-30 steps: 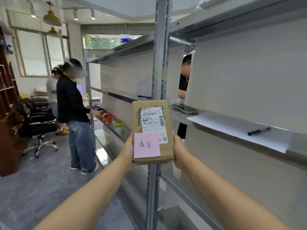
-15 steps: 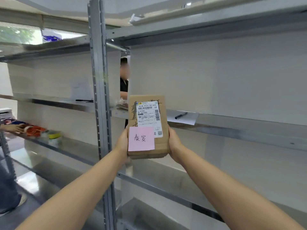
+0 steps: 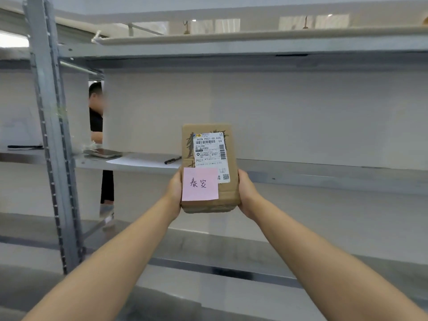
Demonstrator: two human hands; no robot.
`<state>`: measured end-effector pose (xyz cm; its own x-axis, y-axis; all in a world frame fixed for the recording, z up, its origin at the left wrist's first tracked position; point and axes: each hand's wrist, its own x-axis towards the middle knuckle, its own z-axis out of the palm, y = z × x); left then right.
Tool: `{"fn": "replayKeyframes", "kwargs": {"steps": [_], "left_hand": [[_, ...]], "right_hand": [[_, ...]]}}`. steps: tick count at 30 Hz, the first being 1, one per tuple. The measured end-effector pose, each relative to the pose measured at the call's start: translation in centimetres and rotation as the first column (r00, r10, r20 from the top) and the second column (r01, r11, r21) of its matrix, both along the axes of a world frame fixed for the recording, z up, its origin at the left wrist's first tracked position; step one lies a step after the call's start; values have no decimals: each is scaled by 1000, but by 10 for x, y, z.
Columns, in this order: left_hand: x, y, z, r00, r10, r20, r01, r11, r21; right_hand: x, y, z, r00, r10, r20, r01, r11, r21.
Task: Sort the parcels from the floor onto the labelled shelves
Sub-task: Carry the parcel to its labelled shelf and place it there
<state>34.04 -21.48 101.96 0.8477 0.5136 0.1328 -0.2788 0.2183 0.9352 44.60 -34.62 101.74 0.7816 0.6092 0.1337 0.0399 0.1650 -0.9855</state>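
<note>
Left hand and right hand clasp the cardboard parcel by its long sides; it looks light, stiff, easily held there.

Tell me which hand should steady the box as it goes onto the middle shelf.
Probably the right hand. Both hands grip the box, but a pen and paper lie on the shelf beside the left hand; the right side looks bare.
</note>
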Motion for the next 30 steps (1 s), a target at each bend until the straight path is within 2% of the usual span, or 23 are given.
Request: {"fn": "replayKeyframes", "kwargs": {"steps": [9,18,24,30], "left_hand": [[41,-130,-5,972,-234,-29,233,972,-16],[95,-233,-12,868,-497,-4,494,864,-99],[142,-295,-27,790,-612,-42,607,789,-94],[171,-356,-39,646,-759,-78,747,650,-140]], "right_hand": [[18,-145,-17,985,-162,-54,165,985,49],[38,-261,-33,902,-417,-109,422,906,25],[44,-331,-42,802,-580,-141,589,807,28],[43,-388,-54,630,-753,-191,762,646,-34]]}}
